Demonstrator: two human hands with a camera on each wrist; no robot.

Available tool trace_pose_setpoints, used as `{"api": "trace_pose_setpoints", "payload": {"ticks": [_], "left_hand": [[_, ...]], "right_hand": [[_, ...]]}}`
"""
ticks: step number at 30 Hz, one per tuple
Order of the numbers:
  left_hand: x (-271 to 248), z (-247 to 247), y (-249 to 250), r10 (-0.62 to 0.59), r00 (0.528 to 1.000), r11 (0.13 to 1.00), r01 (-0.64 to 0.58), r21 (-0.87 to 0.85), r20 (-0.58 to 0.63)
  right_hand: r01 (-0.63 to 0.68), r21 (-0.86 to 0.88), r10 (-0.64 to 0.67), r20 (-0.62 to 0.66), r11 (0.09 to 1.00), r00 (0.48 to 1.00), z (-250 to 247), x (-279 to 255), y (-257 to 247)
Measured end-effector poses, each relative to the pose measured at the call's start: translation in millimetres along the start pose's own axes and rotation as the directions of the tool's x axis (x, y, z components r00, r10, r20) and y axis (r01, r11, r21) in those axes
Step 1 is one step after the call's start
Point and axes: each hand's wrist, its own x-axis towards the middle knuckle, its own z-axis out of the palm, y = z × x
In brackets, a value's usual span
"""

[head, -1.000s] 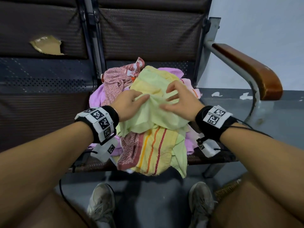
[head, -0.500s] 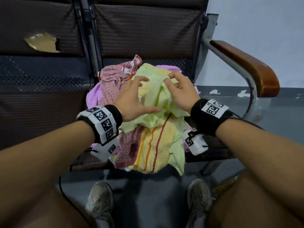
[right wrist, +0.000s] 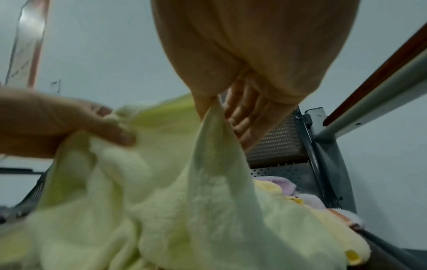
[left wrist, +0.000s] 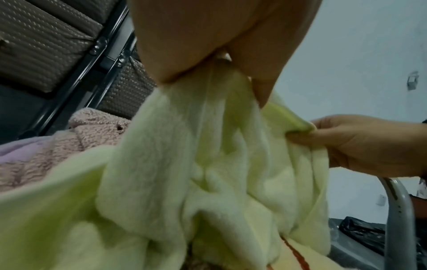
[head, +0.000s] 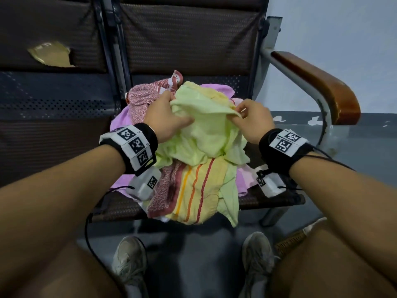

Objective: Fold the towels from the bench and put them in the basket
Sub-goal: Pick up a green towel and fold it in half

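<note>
A pale green towel tops a heap of towels on the bench seat. My left hand grips its upper left edge. My right hand pinches its upper right edge between thumb and fingers. The edge is stretched between both hands and lifted a little off the heap. Under it lie a yellow striped towel, a red-patterned towel and a lilac towel. A corner of a woven basket shows by my right leg.
The bench backrest rises right behind the heap. A wooden armrest on a metal tube curves down at the right. My shoes stand on the grey floor below the seat's front edge. The left seat's backrest has a torn patch.
Both hands went from resting on the green towel to gripping its top edge. They have moved apart and up, pulling the edge taut and lifting it.
</note>
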Motion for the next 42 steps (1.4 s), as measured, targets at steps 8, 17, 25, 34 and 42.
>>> {"api": "trace_pose_setpoints", "payload": {"ticks": [8,17,25,34,42], "left_hand": [[7,-3,-11,-0.055,0.993,0.994,0.064,0.086,-0.101],[8,-7,14,-0.239,0.966,0.853,0.159,-0.497,-0.101],[8,-12,22,-0.241,0.955,0.864,0.130,-0.486,-0.173],[9,-18,31,-0.379,0.917,0.780,0.243,-0.577,-0.126],[1,-18,49,-0.327,0.945,0.645,0.225,-0.731,0.003]], "right_hand": [[0.119,0.397,-0.172,0.102,0.910,0.980,-5,-10,-24],[0.400,0.309,-0.490,0.318,0.863,0.811,-8,-33,-29],[0.375,-0.335,-0.134,0.566,0.864,0.813,-2,-30,-14],[0.316,0.006,-0.309,0.220,0.949,0.925,-10,-25,-31],[0.325,-0.232,-0.182,0.484,0.917,0.856,6,-32,-25]]}}
